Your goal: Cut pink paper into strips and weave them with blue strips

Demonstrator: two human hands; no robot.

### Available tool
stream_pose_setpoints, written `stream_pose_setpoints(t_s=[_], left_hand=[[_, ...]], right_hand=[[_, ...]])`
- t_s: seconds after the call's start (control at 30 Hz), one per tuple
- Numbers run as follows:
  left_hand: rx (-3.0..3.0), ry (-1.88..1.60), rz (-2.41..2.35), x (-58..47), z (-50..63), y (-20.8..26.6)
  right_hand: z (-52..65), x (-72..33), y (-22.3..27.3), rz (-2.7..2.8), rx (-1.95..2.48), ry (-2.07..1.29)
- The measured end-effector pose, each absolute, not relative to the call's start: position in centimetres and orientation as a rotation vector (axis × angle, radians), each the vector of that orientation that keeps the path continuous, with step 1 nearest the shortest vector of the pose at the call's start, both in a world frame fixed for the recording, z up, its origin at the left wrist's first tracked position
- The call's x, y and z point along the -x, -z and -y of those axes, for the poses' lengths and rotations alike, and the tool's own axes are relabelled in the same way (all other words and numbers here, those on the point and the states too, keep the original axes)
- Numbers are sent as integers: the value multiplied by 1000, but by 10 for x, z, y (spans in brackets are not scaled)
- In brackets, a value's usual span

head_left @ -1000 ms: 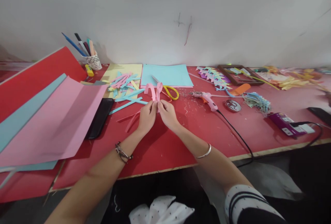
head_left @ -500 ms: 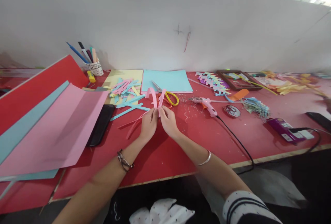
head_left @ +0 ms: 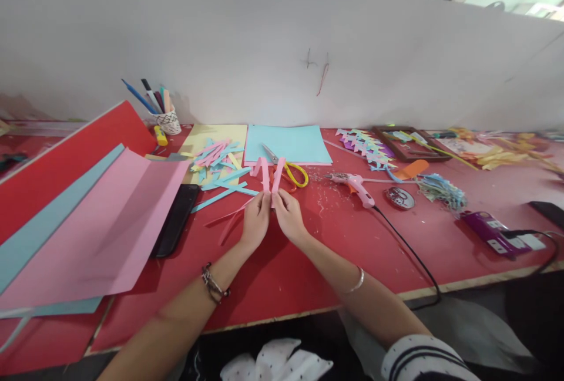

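Both hands meet over the red table, fingertips almost touching. A pink paper strip (head_left: 265, 174) rises from between them, its two ends standing up and the left one bent over. My left hand (head_left: 256, 222) pinches the strip on one side, and my right hand (head_left: 287, 214) pinches it on the other. Just behind the hands lie scissors with yellow handles (head_left: 300, 176). Loose pink strips (head_left: 229, 225) lie beside my left hand. Cut blue strips (head_left: 224, 192) and a pile of mixed paper strips (head_left: 215, 157) are farther left.
A pink glue gun (head_left: 358, 187) with a black cord lies at right, near a purple power strip (head_left: 493, 234). Large pink sheets (head_left: 106, 222) and a black phone (head_left: 176, 219) are at left. Blue paper (head_left: 286, 137) and a pen cup (head_left: 168, 122) stand along the wall.
The view has shifted, so the whole scene sits slightly lower in the picture. Both hands keep their pinch on the pink strip, whose upright ends have barely changed.
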State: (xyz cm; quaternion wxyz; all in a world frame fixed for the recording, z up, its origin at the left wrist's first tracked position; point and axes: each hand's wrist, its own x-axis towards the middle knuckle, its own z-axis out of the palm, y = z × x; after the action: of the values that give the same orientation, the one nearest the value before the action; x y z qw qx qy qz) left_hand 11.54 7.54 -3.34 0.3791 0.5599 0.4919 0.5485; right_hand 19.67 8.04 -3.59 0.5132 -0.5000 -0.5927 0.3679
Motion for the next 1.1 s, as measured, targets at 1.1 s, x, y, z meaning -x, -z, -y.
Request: stream_pose_setpoints(t_s=[1.1], left_hand=[[-1716,-1003,-2155,-6,-114,-22]], right_hand=[[-82,-222,-11,1684,1100,-935]])
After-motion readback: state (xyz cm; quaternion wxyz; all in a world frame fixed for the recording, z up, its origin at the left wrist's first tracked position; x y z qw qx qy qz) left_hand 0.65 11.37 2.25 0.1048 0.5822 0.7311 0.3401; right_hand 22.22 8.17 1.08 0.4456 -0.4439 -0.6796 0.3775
